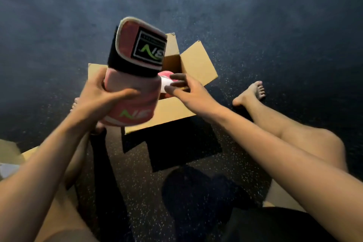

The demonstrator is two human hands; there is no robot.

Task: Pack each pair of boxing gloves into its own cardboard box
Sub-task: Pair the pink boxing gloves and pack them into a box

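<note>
Grip: left hand (97, 94) wraps fingers and thumb round a pink boxing glove (135, 84), its black-strapped cuff pointing away.
Held glove: raised over the near left corner of the open cardboard box (173, 111).
Right hand (189, 89): fingers outstretched, holding nothing, reaching over the box's near wall.
Second glove (165, 75): pink, lying inside the box, just beyond the right fingertips.
Setting: the box sits on a dark speckled floor (275, 25) between the person's bare legs; more cardboard (11, 151) lies to its near left.
</note>
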